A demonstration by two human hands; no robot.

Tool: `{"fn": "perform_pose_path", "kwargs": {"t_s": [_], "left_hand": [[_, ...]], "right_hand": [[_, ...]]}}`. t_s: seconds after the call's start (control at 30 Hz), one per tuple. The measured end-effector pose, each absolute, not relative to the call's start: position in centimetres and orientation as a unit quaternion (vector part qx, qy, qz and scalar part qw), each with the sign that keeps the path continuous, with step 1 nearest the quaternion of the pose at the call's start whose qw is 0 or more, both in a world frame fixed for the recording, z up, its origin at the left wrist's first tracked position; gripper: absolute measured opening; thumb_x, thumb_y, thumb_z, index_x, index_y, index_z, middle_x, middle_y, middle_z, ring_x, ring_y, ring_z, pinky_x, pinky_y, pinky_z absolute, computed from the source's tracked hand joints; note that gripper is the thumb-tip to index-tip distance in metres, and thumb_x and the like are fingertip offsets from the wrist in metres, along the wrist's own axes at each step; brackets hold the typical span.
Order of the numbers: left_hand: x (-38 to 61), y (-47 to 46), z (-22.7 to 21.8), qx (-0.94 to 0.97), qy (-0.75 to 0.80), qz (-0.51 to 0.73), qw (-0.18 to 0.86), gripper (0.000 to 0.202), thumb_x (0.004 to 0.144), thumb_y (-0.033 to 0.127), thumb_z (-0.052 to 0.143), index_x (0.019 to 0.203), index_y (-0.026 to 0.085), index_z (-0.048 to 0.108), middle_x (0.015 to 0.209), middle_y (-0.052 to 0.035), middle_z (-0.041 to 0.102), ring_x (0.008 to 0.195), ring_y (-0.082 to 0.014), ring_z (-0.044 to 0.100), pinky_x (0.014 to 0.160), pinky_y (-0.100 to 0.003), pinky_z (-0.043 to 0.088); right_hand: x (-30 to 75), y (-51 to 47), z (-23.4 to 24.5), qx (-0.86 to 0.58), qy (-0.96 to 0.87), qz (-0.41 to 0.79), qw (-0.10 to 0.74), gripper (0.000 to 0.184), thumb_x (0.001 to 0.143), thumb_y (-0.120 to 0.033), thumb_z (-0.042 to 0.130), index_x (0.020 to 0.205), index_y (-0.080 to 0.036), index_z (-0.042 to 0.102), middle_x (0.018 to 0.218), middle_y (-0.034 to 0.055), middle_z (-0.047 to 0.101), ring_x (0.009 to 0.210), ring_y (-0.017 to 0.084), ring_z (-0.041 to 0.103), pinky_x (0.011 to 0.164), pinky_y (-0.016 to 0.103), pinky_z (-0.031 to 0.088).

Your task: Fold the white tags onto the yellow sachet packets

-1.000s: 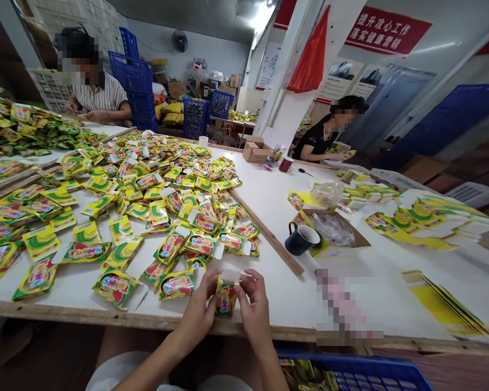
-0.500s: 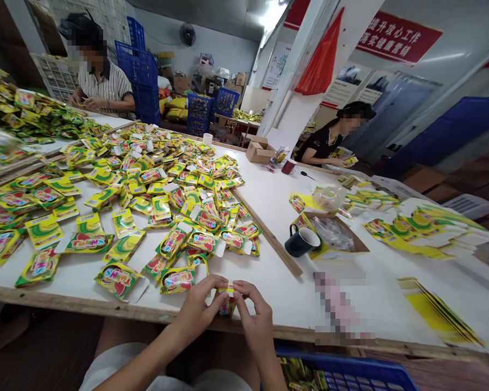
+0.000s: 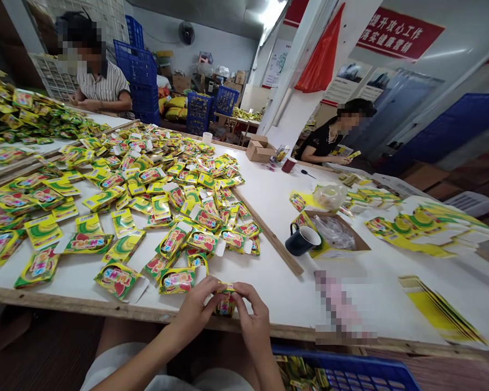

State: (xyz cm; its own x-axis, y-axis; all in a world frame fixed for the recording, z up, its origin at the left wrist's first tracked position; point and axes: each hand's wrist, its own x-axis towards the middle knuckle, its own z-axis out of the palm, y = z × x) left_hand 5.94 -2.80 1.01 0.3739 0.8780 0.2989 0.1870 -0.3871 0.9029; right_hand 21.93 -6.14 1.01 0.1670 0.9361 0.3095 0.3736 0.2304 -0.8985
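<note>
Between my two hands, at the table's front edge, stands a small green and yellow printed carton (image 3: 225, 305). My left hand (image 3: 199, 304) grips it from the left, thumb and fingers at its top edge. From the right, my right hand (image 3: 250, 309) pinches the same top edge. The fingers partly cover the top, so I cannot make out its flap. Just left of my hands lies another printed carton (image 3: 177, 280) with a white flap sticking out. Many similar cartons (image 3: 124, 224) lie loosely piled across the left of the table.
A wooden strip (image 3: 269, 233) divides the white table (image 3: 264, 182). Right of it are a dark mug (image 3: 300, 240), an open box with plastic bags (image 3: 338, 236) and flat yellow cartons (image 3: 440, 309). A blue crate (image 3: 350, 372) stands below the front edge. Two people sit across the table.
My fingers have shifted slightly at the carton's top, and more of its printed front shows between my hands. The white flap edge at the top is less visible.
</note>
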Motion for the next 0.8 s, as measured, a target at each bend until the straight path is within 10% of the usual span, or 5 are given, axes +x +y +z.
{"fn": "perform_pose_path", "kwargs": {"t_s": [0.33,0.57,0.8], "left_hand": [[1.6,-2.8,1.0,0.781,0.404,0.383,0.281,0.043,0.088,0.023,0.056,0.13,0.025,0.047,0.133,-0.0119,0.054,0.126,-0.0277,0.046,0.106,-0.045,0.039],[-2.6,0.1,0.0,0.791,0.49,0.277,0.24,0.053,0.082,0.025,0.06,0.132,0.022,0.044,0.119,-0.0121,0.062,0.11,-0.0326,0.058,0.095,-0.05,0.045],[-1.7,-1.3,3.0,0.708,0.471,0.378,0.366,0.043,0.087,0.031,0.056,0.128,0.025,0.046,0.11,-0.0065,0.065,0.096,-0.0236,0.065,0.081,-0.034,0.053]], "right_hand": [[24.0,-11.4,2.0,-0.548,-0.474,0.188,0.663,0.007,0.089,-0.028,0.059,0.09,-0.028,0.065,0.097,0.0041,0.068,0.095,0.02,0.063,0.081,0.034,0.049],[31.4,-14.1,5.5,-0.504,-0.277,0.401,0.713,0.019,0.075,-0.042,0.068,0.073,-0.028,0.054,0.068,-0.0025,0.055,0.058,0.017,0.055,0.058,0.034,0.049],[38.6,-19.4,5.3,-0.692,-0.266,0.219,0.634,0.02,0.064,-0.043,0.072,0.071,-0.027,0.062,0.06,0.0007,0.059,0.052,0.021,0.056,0.05,0.035,0.046]]}}
